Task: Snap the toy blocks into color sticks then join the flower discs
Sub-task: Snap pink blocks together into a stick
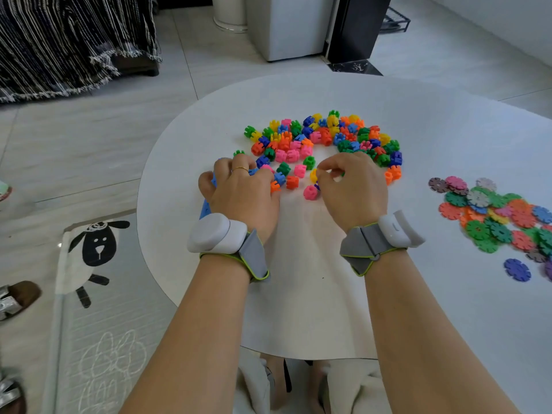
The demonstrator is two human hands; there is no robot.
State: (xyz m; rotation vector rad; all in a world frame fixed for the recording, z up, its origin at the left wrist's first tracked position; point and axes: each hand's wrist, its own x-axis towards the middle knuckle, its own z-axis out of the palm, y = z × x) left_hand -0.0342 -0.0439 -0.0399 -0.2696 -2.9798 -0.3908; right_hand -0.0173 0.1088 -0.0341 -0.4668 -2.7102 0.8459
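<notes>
A heap of small coloured toy blocks (322, 138) lies on the round white table (418, 130). My left hand (239, 189) is at the heap's near left edge, its fingers curled over a blue stick of blocks (205, 208) that pokes out below the thumb. My right hand (349, 186) is at the near middle of the heap, and its fingertips pinch a yellow block (313, 175). A purple block shows just under that thumb. A loose pink block (310, 192) lies between my hands. The flat flower discs (493, 213) lie in a pile at the right.
A single purple disc (517, 269) lies apart, nearer the table's front edge. Both wrists carry white strapped devices. To the left of the table are a floor mat with a sheep picture (92, 249) and a striped fabric (74, 40).
</notes>
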